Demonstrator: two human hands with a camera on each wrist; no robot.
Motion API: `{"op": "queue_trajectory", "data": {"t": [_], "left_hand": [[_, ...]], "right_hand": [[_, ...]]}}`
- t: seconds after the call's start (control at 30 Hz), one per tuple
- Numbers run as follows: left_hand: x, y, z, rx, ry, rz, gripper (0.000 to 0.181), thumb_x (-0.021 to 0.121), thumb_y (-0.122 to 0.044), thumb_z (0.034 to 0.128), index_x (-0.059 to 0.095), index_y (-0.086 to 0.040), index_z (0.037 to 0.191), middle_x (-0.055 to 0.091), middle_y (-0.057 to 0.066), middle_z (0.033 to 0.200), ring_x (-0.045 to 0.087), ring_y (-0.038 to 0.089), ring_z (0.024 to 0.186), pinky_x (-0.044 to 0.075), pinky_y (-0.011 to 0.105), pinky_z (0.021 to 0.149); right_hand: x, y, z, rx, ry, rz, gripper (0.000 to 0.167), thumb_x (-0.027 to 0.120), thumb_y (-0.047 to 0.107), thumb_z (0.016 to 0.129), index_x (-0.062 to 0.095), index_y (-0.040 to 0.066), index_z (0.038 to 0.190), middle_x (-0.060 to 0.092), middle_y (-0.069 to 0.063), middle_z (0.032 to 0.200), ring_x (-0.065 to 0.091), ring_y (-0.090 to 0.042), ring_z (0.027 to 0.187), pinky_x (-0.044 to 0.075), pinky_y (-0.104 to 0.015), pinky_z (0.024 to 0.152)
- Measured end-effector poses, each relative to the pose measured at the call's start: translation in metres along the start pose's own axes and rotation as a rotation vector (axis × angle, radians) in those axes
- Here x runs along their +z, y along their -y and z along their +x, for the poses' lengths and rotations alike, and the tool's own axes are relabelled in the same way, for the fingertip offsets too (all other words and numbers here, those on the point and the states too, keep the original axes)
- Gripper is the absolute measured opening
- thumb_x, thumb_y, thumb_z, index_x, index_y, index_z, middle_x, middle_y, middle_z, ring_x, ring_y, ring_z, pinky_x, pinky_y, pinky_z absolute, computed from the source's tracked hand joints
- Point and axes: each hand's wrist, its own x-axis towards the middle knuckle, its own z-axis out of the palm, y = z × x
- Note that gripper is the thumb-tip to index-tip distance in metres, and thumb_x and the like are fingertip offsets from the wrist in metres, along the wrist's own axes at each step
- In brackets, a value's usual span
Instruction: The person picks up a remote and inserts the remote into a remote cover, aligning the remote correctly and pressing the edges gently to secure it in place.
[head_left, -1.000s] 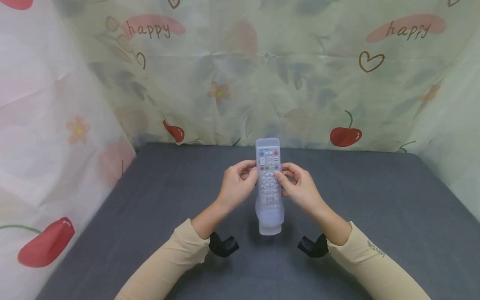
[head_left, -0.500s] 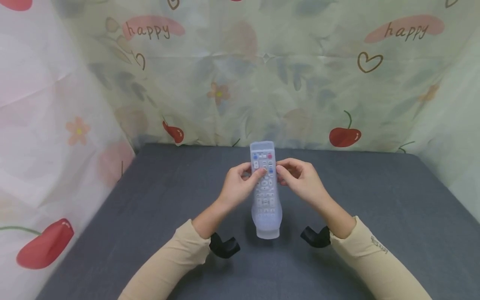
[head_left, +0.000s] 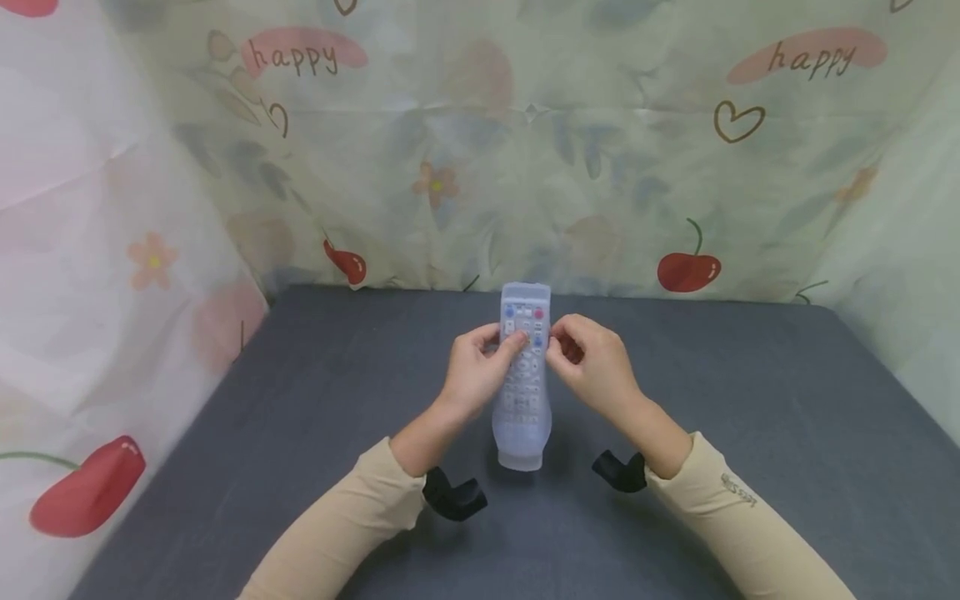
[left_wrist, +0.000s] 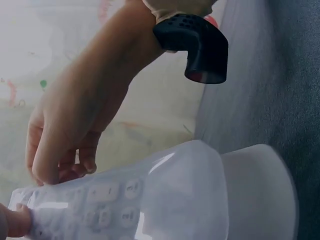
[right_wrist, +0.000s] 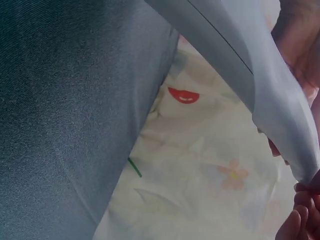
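A white remote control (head_left: 523,367) with pale and coloured buttons stands tilted above the table, wrapped in a translucent bluish cover (left_wrist: 185,185). Its plain lower end (left_wrist: 260,185) sticks out past the cover's edge. My left hand (head_left: 474,371) grips the remote from the left, thumb across the buttons, fingers behind. On the other side my right hand (head_left: 596,362) pinches the cover at the upper right edge with thumb and fingertips. The right wrist view shows the remote side-on, with the right fingertips (right_wrist: 302,210) at the cover. What the left fingers do behind is partly hidden.
A dark grey cloth-covered table (head_left: 337,400) lies beneath. Patterned curtains with cherries and flowers hang at the back (head_left: 525,192) and on both sides. Black curved wrist mounts (head_left: 453,497) stick out below each sleeve.
The remote has shifted slightly left. My left thumb has moved from its edge onto the buttons. The right thumb has left the front and now pinches at the right edge.
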Motion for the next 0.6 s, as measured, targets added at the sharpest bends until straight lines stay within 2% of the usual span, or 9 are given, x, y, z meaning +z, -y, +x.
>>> {"op": "queue_trajectory", "data": {"t": [0.2,0.33,0.5,0.6], "left_hand": [[0.004,-0.001,0.0,-0.029,-0.085,-0.043,0.028,0.061,-0.016,0.0909,0.066,0.004,0.108,0.068,0.025,0.093,0.061,0.008,0.063,0.053,0.026,0.058],[0.004,0.0,0.001,-0.041,-0.102,-0.052,0.027,0.062,-0.016,0.0902,0.067,0.005,0.107,0.068,0.024,0.092,0.06,0.007,0.061,0.053,0.025,0.057],[0.001,0.0,0.004,-0.029,-0.071,-0.025,0.028,0.063,-0.018,0.0897,0.067,0.003,0.108,0.067,0.023,0.094,0.062,0.008,0.063,0.054,0.026,0.058],[0.001,-0.002,0.006,-0.001,-0.068,-0.007,0.029,0.063,-0.019,0.0894,0.066,0.002,0.11,0.068,0.023,0.096,0.065,0.011,0.066,0.055,0.028,0.06]], "right_hand": [[0.003,0.0,-0.002,-0.112,-0.013,-0.122,0.007,0.061,-0.001,0.077,0.059,0.004,0.074,0.051,-0.006,0.064,0.044,-0.014,0.058,0.037,-0.023,0.054],[0.005,0.0,-0.004,-0.143,-0.023,-0.155,0.007,0.062,-0.001,0.077,0.059,0.005,0.074,0.051,-0.006,0.064,0.044,-0.013,0.058,0.038,-0.024,0.053],[0.008,0.001,-0.008,-0.11,-0.045,-0.139,0.004,0.061,0.001,0.082,0.064,0.003,0.083,0.06,-0.008,0.072,0.056,-0.016,0.064,0.049,-0.027,0.058],[0.011,0.004,-0.011,-0.025,0.011,-0.032,0.012,0.056,0.005,0.089,0.062,0.0,0.098,0.066,-0.012,0.087,0.065,-0.022,0.078,0.056,-0.034,0.066]]}}
